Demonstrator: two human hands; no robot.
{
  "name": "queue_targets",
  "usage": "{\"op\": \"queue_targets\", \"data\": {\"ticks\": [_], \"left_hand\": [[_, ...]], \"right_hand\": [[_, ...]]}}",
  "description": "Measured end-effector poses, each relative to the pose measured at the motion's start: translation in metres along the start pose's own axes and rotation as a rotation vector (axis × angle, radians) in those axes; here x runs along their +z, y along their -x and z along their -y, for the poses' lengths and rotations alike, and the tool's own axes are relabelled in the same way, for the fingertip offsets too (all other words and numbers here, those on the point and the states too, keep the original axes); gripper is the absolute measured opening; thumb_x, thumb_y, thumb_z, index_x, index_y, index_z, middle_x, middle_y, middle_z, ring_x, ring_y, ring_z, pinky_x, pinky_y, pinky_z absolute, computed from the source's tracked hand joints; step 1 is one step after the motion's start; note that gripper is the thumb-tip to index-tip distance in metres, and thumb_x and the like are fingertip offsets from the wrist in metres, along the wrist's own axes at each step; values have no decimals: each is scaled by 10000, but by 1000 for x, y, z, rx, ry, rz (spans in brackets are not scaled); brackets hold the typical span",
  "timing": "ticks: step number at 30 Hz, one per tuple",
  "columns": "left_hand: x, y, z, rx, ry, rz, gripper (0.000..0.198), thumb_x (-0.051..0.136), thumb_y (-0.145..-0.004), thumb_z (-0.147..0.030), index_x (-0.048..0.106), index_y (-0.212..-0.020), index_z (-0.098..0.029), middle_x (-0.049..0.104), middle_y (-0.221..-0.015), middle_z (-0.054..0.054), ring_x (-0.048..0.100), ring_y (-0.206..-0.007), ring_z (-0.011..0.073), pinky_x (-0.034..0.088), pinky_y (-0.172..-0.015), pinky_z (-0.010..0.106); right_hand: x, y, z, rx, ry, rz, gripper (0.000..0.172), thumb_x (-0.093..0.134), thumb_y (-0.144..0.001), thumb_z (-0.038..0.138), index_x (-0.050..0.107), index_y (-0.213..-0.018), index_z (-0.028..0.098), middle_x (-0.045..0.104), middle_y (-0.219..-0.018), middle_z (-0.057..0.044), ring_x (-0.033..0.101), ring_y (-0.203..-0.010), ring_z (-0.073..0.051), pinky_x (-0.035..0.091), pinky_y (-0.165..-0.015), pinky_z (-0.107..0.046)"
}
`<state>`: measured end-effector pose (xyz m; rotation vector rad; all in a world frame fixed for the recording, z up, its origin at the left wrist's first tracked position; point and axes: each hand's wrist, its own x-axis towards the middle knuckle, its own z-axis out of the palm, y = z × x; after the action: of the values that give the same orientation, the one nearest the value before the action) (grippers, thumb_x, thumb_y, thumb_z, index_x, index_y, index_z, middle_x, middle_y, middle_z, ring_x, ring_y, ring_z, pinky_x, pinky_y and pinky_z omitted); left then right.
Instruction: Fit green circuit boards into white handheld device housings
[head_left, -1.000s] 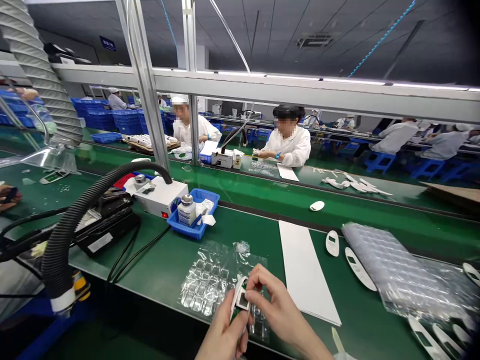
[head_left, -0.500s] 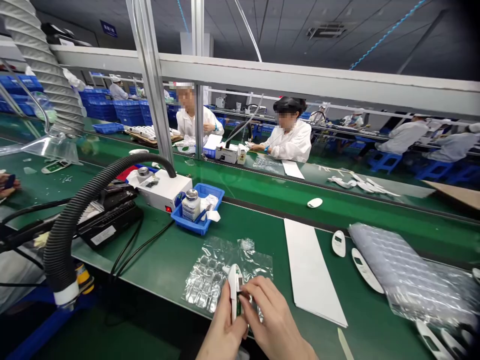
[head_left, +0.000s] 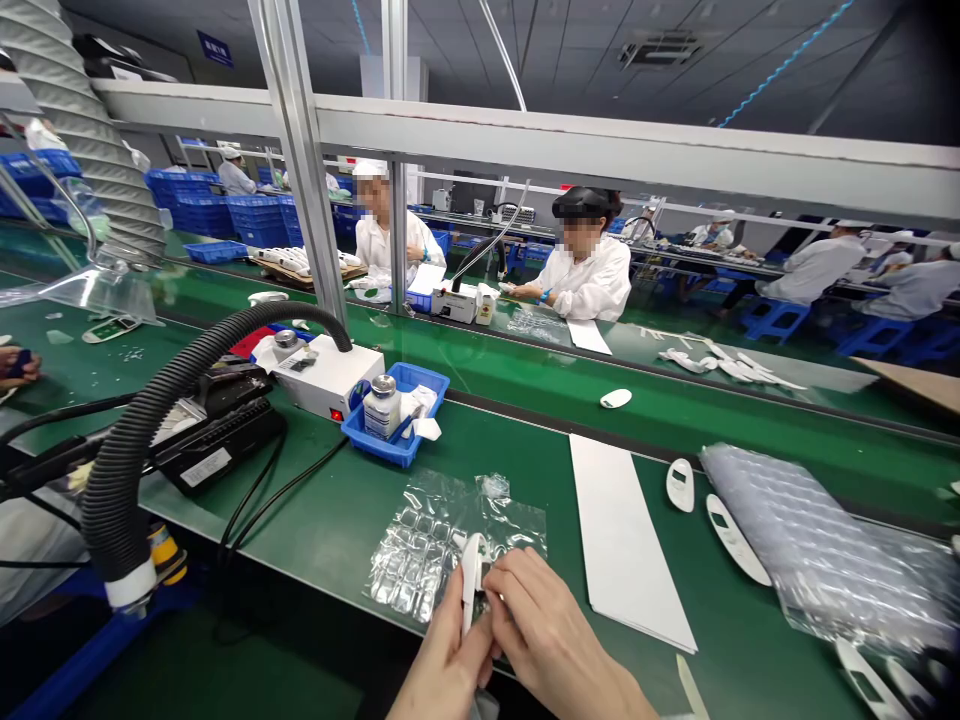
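My left hand (head_left: 448, 640) is closed round a white plastic housing (head_left: 471, 575), long and oval with a window opening, held upright above the bench's front edge. At the housing's right side my right hand (head_left: 536, 625) pinches with thumb and forefinger; whatever lies between those fingertips is hidden. Just behind both hands, a clear plastic blister sheet (head_left: 409, 560) with square pockets lies on the green bench. A stack of white paper (head_left: 626, 540) lies to the right of my right hand.
A blue tray (head_left: 409, 455) holds a bottle (head_left: 382, 408) beside a white box (head_left: 330, 375) with a red switch. A black hose (head_left: 124, 480) arches at left. On the right are white housings (head_left: 735, 540) and a bubble-wrap bundle (head_left: 817, 550). One white part (head_left: 615, 398) lies on the green belt. Co-workers sit opposite.
The housing has turned slightly in my left hand, showing more of its edge. My right fingers have shifted a little against its side. The white part on the belt has moved left.
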<state>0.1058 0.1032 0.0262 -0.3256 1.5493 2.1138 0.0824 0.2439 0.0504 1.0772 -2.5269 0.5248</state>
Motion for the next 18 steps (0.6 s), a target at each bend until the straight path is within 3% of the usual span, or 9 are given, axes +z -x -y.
{"op": "queue_targets", "data": {"ticks": [3,5,8,10,15,18], "left_hand": [[3,3,-4,-20,26,-6,1020,621,-707,-603,122,-1476,-154,482,-671,-28,392,-575,67,351,-585,206],[5,5,-6,-21,64,31,1029,634,-665,-647,183,-1453,-162,449,-628,-48,380,-561,62,325,-568,203],[5,5,-8,-13,128,46,925,660,-646,-628,298,-1370,-181,527,-796,-4,412,-610,56,289,-536,195],[3,4,-8,-13,172,33,802,677,-652,-570,373,-1283,-180,535,-934,25,426,-638,49,261,-510,189],[-3,-2,-4,-9,175,124,694,594,-748,-427,300,-1323,-174,457,-637,-52,362,-543,49,237,-496,196],[-3,-2,-4,3,160,131,727,575,-764,-419,256,-1358,-149,432,-614,-53,366,-554,59,250,-500,196]], "right_hand": [[0,-1,-6,-28,-19,53,121,372,-902,65,438,-895,166,520,-812,-64,465,-738,-182,420,-683,-334],[0,-3,-15,4,-112,10,117,364,-912,79,418,-873,175,501,-799,-48,453,-724,-165,407,-658,-307],[-5,-9,-30,166,-279,-147,124,368,-932,109,405,-844,187,455,-772,-19,429,-679,-135,369,-607,-272],[-10,-11,-33,261,-372,-171,129,374,-949,141,422,-840,191,444,-775,-11,420,-666,-123,358,-597,-266],[-13,-11,-16,215,-527,128,75,444,-936,171,494,-979,206,510,-938,-40,490,-842,-148,414,-725,-281],[-7,-10,-8,184,-485,138,122,377,-956,152,477,-904,199,509,-908,-41,478,-827,-153,409,-716,-290]]}}
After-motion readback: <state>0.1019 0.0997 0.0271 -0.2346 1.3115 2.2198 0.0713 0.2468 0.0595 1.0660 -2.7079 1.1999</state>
